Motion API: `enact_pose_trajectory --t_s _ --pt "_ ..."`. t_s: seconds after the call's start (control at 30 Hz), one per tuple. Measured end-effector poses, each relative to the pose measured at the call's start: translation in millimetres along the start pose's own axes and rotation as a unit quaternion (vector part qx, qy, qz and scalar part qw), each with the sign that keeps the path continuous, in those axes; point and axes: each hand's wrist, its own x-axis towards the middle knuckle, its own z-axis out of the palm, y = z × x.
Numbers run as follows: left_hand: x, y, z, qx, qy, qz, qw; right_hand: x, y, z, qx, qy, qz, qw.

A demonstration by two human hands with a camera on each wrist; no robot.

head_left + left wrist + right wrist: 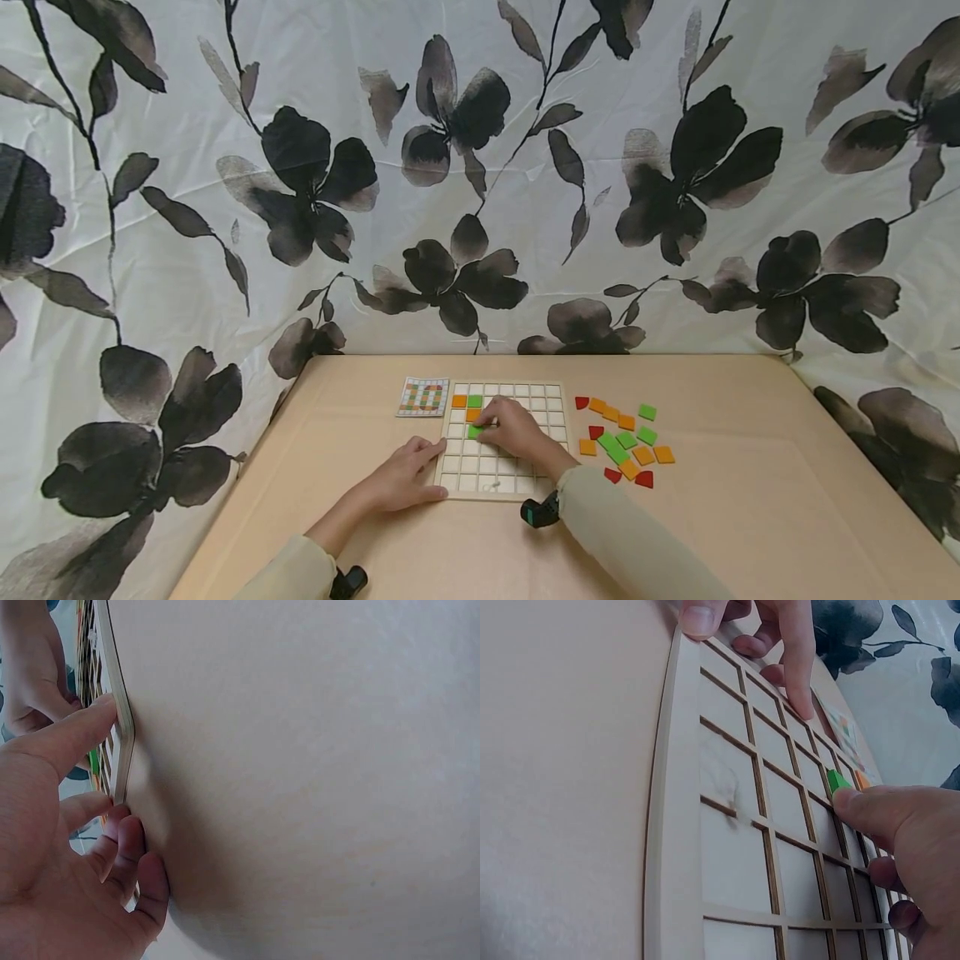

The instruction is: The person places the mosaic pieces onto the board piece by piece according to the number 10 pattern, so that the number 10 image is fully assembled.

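My right hand [513,429] reaches over a pale wooden grid board [465,483] and pinches a green square tile [836,781], its thumb tip on the tile's near edge in the right wrist view. The tile stands tilted at a cell in the board's left part. Just beyond it, an orange tile [473,414], a green tile [475,401] and another orange tile [459,402] sit in cells. My left hand [401,477] rests at the board's near left corner. Its thumb [699,620] touches the corner, and its extended index finger touches the left side.
A small card [422,397] printed with a coloured grid pattern lies left of the board's far corner. Right of the board are scattered loose tiles: several orange squares [643,455], several green squares [647,435] and several red pieces [644,479]. A flowered cloth [570,208] hangs behind the table.
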Motion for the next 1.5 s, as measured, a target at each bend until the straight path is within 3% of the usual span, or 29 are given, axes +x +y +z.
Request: enact_pose_trajectory --t_s 0.4,0.53,0.8,1.27,1.5 --pt "-0.6 -1.3 0.7 -0.001 0.001 -0.001 1.0 4.9 -5 3 -0.003 -0.007 0.025 0.9997" --pt "-1.6 -0.6 0.6 -0.004 0.002 -0.001 1.0 4.9 -5 2 -0.005 -0.017 0.014 0.9998" --pt "-1.5 0.1 0.6 -0.003 -0.002 -0.006 1.0 2.1 -2 -12 0.044 -0.043 -0.006 0.9981" --pt "0.0 -0.4 1.5 0.0 0.002 -0.01 0.9999 -20.6 13 -30 0.062 -0.049 -0.01 0.9968" --pt "1.1 -2.6 2.7 -0.003 0.003 -0.004 1.0 -33.7 16 -38 0.059 -0.028 -0.017 0.9977"
